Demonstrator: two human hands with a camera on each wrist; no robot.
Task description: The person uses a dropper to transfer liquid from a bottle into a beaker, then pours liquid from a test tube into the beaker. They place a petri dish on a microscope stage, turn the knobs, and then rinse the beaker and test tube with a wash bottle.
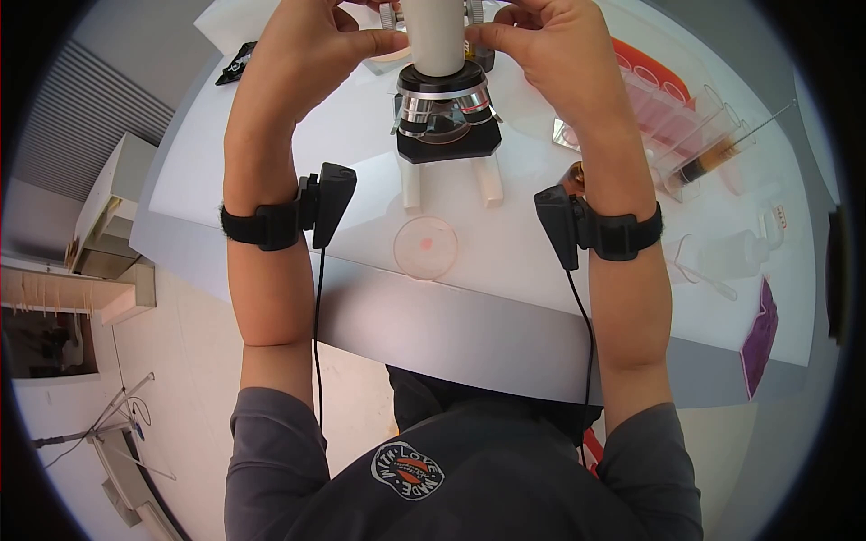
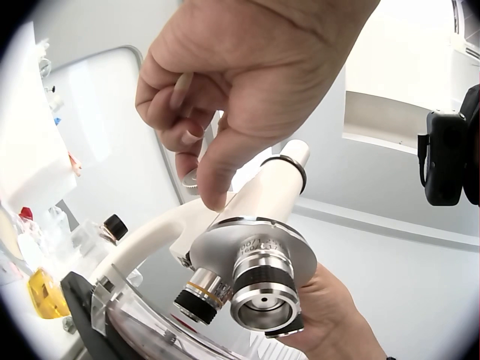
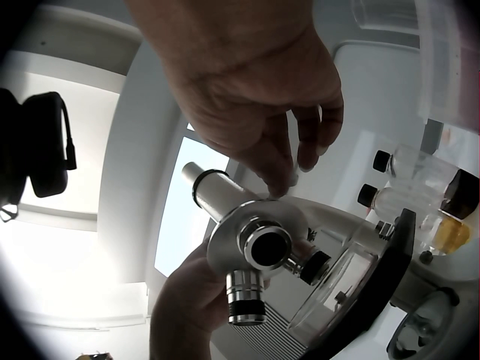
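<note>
A white microscope (image 1: pixel 435 41) stands upright before me, with shiny objective lenses (image 1: pixel 415 115) above its black stage (image 1: pixel 448 149). My left hand (image 1: pixel 316 63) pinches the ridged focus knob (image 2: pixel 190 180) on the left side, thumb and fingers meeting on it. On the opposite side my right hand (image 1: pixel 564 54) holds the other focus knob (image 1: pixel 474 11) with thumb and fingers; in the right wrist view that hand (image 3: pixel 255 97) mostly covers the knob. Between the forearms a round clear dish (image 1: pixel 426 248) with a small pink spot lies near the table's front edge.
To the right are a pink test tube rack (image 1: pixel 663 113), a tube of brown liquid (image 1: pixel 708 162), a clear plastic bottle (image 1: pixel 735 254) and a purple cloth (image 1: pixel 760 338). A small amber bottle (image 1: pixel 574 177) sits beside the right forearm. A black packet (image 1: pixel 236 63) lies far left.
</note>
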